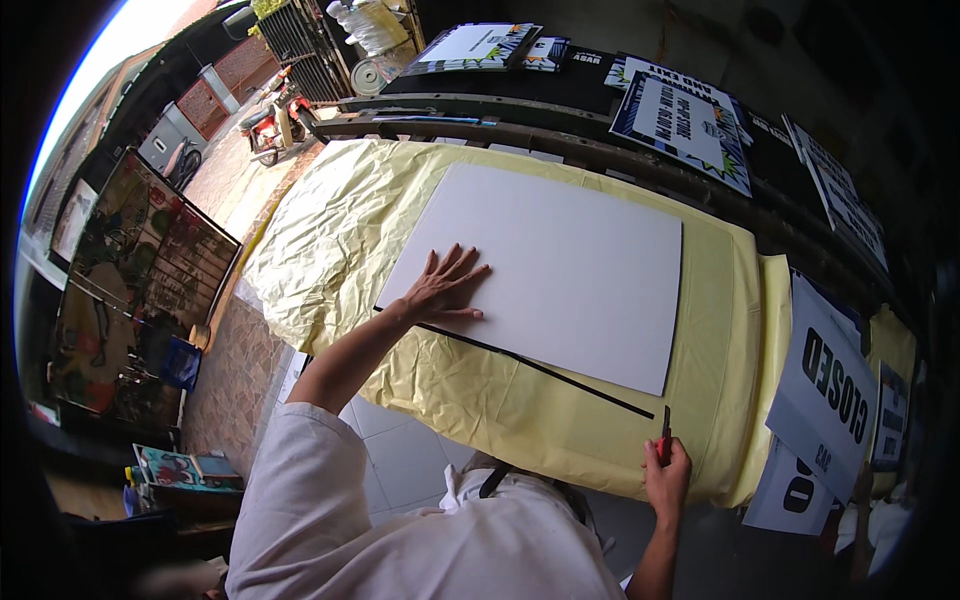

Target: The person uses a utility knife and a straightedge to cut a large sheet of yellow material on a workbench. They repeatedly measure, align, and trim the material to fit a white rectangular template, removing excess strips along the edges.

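Note:
A large white board lies on a table covered in creased yellow sheeting. My left hand rests on the board's near left part, palm down and fingers spread. Along the board's near edge runs a thin black strip; its right end has come away and lies at a slant on the yellow sheeting. My right hand is closed around a red utility knife, just past the strip's right end. The knife's dark blade points away from me, and it appears apart from both board and strip.
Printed signs lie on a dark rack beyond the table. More printed sheets hang or lean at the right end. At far left stand a rusty panel and, outside, a red motorcycle. Tiled floor shows below the table.

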Tool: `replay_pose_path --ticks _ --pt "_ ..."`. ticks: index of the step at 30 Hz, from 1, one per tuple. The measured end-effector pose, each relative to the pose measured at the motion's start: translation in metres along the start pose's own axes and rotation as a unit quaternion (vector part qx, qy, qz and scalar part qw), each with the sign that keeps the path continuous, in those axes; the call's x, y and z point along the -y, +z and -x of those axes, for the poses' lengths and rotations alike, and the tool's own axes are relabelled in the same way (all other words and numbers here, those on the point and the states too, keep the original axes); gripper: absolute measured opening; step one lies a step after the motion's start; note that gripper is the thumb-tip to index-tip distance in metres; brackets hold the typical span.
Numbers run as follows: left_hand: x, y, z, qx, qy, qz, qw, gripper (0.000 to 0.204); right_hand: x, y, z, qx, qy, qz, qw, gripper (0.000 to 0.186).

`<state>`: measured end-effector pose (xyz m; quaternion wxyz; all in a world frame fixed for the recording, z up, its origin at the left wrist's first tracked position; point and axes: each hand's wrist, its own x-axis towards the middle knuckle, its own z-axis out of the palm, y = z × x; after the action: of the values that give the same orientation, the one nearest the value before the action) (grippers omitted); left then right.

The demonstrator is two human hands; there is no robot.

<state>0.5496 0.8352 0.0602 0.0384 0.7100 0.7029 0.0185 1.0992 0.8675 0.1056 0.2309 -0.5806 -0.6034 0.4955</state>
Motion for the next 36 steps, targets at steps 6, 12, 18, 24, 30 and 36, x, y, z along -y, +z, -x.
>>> replay_pose_path --ticks 6,12,18,24,30,36 --pt "0.002 -0.007 0.013 -0.082 -0.118 0.028 0.989 0.081 -0.010 -0.006 0.000 -0.016 0.020 -0.015 1.000 0.024" --pt "0.063 -0.024 0.017 -0.090 -0.495 0.100 0.858 0.073 -0.002 -0.005 -0.017 -0.025 0.006 0.015 1.000 0.026" --pt "0.086 -0.020 0.021 0.016 -0.548 0.107 0.830 0.093 0.007 -0.001 -0.025 -0.028 -0.006 -0.034 0.999 0.028" --pt "0.106 -0.021 0.030 0.012 -0.552 0.167 0.817 0.081 0.003 -0.004 -0.022 -0.020 0.008 -0.039 0.999 0.027" --pt "0.108 -0.017 0.027 0.005 -0.572 0.182 0.800 0.087 -0.009 -0.005 -0.021 -0.041 0.011 -0.053 0.998 0.027" --pt "0.135 -0.009 0.037 -0.039 -0.557 0.186 0.808 0.099 0.000 -0.003 -0.025 -0.017 0.017 -0.030 0.999 0.026"
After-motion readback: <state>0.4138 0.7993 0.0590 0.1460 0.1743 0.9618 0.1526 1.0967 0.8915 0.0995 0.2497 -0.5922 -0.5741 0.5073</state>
